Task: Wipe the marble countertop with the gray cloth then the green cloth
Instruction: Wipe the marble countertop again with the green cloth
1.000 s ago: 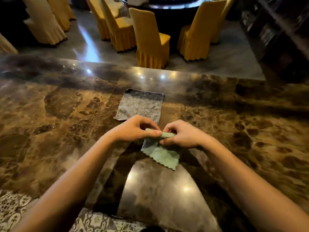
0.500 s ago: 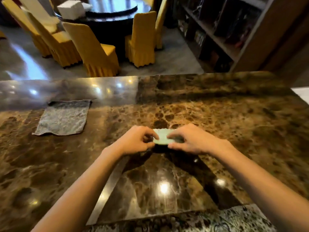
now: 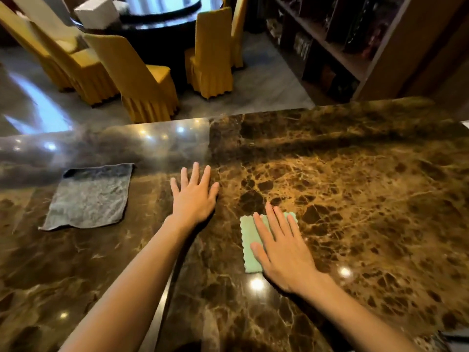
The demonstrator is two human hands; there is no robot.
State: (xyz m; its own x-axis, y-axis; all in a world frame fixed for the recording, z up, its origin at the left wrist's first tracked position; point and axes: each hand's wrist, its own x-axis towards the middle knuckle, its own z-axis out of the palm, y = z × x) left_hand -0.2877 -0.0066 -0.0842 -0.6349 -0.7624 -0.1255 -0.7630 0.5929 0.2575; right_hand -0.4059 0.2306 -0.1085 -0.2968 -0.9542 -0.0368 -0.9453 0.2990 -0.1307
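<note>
The brown marble countertop (image 3: pixel 355 199) fills the lower view. A folded green cloth (image 3: pixel 250 240) with a scalloped edge lies on it near the middle. My right hand (image 3: pixel 281 247) presses flat on top of the green cloth, fingers spread, covering most of it. Left of it, my left hand (image 3: pixel 194 196) rests flat on the bare marble with fingers apart, holding nothing. The gray cloth (image 3: pixel 87 196) lies spread out flat on the counter further left, untouched, about a hand's width from my left hand.
Beyond the counter's far edge stand several yellow-covered chairs (image 3: pixel 142 80) around a dark round table (image 3: pixel 162 19). A wooden bookshelf (image 3: pixel 342 47) rises at the back right. A patterned surface shows at the counter's near right corner.
Both hands held the green cloth pinched together before. Now my left hand has let go and lies flat on the marble, and my right hand presses the folded green cloth onto the counter.
</note>
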